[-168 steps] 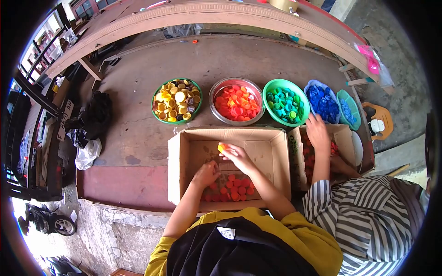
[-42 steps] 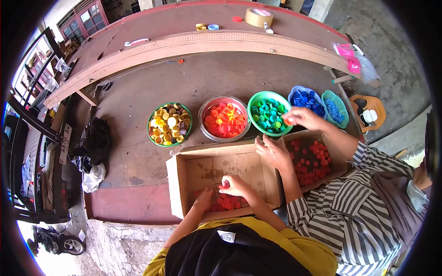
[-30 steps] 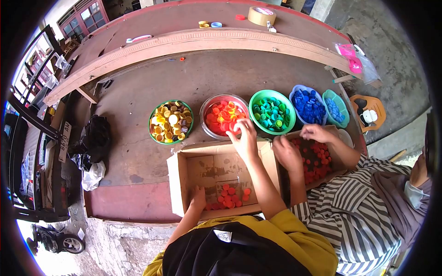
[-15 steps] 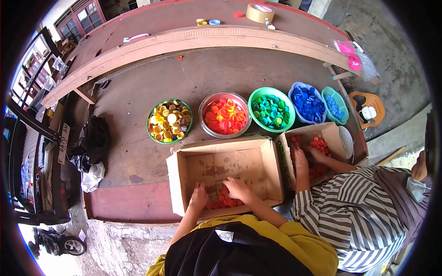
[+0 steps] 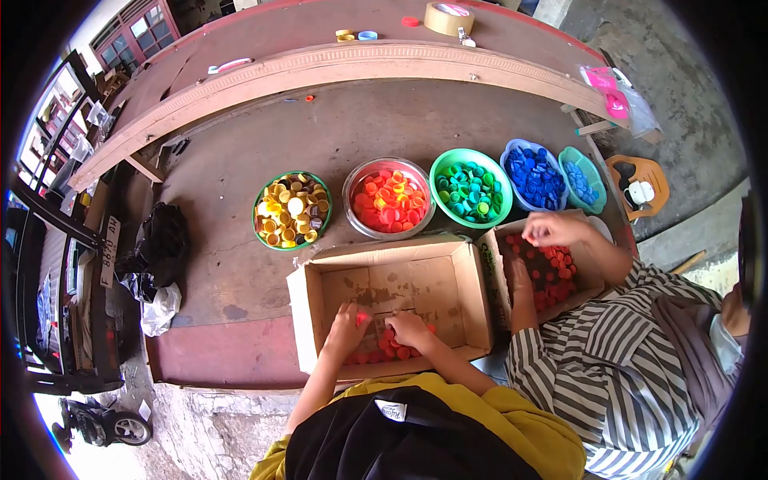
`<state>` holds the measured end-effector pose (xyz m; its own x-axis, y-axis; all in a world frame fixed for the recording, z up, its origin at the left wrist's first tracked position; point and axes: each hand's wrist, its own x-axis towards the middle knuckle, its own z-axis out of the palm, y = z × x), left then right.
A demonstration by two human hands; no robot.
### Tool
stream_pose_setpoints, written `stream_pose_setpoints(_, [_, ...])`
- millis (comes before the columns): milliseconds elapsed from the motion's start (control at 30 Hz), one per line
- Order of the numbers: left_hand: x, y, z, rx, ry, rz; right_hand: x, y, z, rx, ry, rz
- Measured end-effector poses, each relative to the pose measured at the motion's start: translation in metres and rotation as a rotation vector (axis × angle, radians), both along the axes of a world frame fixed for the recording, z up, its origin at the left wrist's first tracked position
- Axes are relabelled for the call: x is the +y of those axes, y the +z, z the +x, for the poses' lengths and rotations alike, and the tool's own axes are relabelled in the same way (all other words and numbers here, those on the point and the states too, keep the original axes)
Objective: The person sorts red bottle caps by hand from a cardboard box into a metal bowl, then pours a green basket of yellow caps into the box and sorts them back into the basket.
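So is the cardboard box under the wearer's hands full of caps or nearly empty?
Nearly empty: the cardboard box has a mostly bare floor, with red caps only in a small cluster by its near wall.

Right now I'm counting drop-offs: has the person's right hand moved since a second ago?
Yes. The right hand has drawn back from the steel bowl toward the body and now rests on red caps in the cardboard box.
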<state>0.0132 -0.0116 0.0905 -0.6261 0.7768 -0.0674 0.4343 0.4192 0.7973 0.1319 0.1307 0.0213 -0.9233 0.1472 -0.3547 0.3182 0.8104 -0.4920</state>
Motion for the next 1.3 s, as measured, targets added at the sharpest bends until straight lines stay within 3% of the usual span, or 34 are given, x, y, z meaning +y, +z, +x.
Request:
stream_pose_setpoints(167, [0.051,0.047,-0.040,0.032,0.068,0.270,0.000,-0.010,0.004,0.081,-0.012,-0.018])
stream_pose_setpoints(233, [0.073,0.075,-0.060,0.322,-0.019,0.412,0.001,-0.011,0.005,0.091,-0.013,-0.012])
stream_pose_setpoints(300, [0.097,0.091,-0.074,0.105,0.021,0.456,0.000,-0.008,0.005,0.082,-0.014,-0.009])
stream_pose_setpoints(433, [0.130,0.090,-0.091,0.333,-0.051,0.441,0.001,-0.009,0.004,0.049,-0.004,0.012])
stream_pose_setpoints(600, [0.114,0.048,-0.064,0.358,-0.148,0.392,0.001,0.001,0.007,0.088,-0.024,-0.051])
stream_pose_setpoints(767, [0.062,0.019,-0.024,0.029,-0.196,0.267,0.007,-0.018,0.003,0.162,-0.047,-0.142])
stream_pose_setpoints(867, [0.032,-0.026,-0.013,0.262,-0.222,0.123,0.011,-0.041,0.002,0.193,-0.115,-0.096])
stream_pose_setpoints(967, [0.002,-0.028,0.002,0.088,-0.147,-0.271,0.016,-0.025,0.002,0.115,-0.152,-0.059])
stream_pose_setpoints(1067, [-0.013,-0.059,0.014,0.023,-0.075,-0.523,0.020,-0.024,0.001,0.094,-0.202,0.006])
stream_pose_setpoints(1167, [-0.021,-0.081,0.015,0.185,-0.154,-0.499,0.020,0.002,-0.005,0.053,-0.213,0.061])
stream_pose_setpoints(1300, [-0.022,-0.090,0.012,0.119,-0.121,-0.435,0.034,0.039,-0.024,0.176,-0.129,-0.137])
